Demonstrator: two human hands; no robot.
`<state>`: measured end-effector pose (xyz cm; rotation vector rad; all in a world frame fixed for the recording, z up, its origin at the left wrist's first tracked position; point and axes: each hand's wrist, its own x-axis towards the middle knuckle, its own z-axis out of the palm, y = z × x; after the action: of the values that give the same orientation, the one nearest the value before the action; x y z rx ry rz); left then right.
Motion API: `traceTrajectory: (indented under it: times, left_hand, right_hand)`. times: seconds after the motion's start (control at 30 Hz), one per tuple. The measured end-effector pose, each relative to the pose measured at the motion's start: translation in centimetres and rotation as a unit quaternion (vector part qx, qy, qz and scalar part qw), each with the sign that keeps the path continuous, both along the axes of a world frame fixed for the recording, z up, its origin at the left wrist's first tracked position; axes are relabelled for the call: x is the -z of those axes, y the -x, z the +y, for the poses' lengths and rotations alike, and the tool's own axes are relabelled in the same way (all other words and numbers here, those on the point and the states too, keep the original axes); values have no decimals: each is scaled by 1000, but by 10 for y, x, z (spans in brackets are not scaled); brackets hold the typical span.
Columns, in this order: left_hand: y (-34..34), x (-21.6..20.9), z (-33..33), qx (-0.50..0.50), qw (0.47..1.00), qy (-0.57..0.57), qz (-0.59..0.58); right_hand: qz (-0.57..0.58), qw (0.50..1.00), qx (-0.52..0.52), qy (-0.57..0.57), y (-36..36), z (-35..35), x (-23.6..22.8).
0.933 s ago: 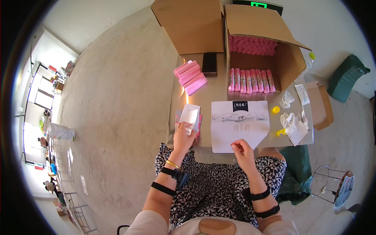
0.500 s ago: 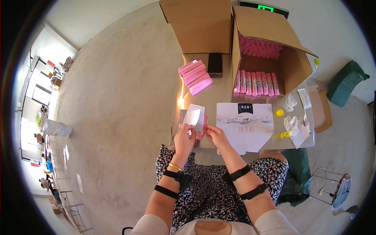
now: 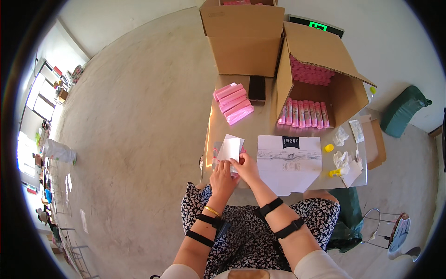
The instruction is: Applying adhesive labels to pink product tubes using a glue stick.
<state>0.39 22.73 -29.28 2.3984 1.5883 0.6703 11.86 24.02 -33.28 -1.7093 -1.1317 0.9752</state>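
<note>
Both my hands are at the table's near left edge, over a small white sheet of paper [image 3: 230, 148]. My left hand [image 3: 224, 179] is closed on the lower edge of the sheet, its fingertips partly overlapping. From the right, my right hand [image 3: 245, 168] pinches the sheet's lower right corner, and the two hands nearly touch. Under the sheet lies something pink and clear, mostly hidden by paper and fingers. Just right of my right hand lies a flattened white carton piece [image 3: 289, 172] with a black label and a line drawing.
Several pink rolls [image 3: 233, 103] lie at the back left beside a black block [image 3: 256, 89]. An open cardboard box [image 3: 320, 42] holds more rolls; another box [image 3: 246, 53] stands behind. At right are a yellow cap [image 3: 329, 148], a glue stick [image 3: 336, 172] and crumpled tissues [image 3: 341, 159].
My right hand has moved left onto the white sheet, close to my left hand. The sheet, folded up before, now lies flatter. The whole view has shifted slightly.
</note>
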Motion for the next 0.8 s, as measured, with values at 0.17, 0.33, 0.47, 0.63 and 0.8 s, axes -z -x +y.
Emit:
traceTrajectory:
  times: [0.17, 0.33, 0.47, 0.63, 0.8]
  left_hand:
    - [13, 0, 11, -102, 968, 91, -212]
    - [31, 16, 66, -96, 987, 40, -121]
    - [6, 20, 104, -91, 992, 91, -19]
    - [-20, 6, 127, -75, 979, 178, 66]
    - [-22, -3, 128, -61, 988, 127, 59]
  right_hand:
    - [-102, 989, 103, -24, -27, 0, 0]
    - [205, 969, 134, -24, -86, -63, -36]
    - [233, 961, 151, -7, -114, -126, -57]
    - [269, 945, 185, 14, -124, -165, -69]
    - [290, 941, 172, 4, -125, -170, -60]
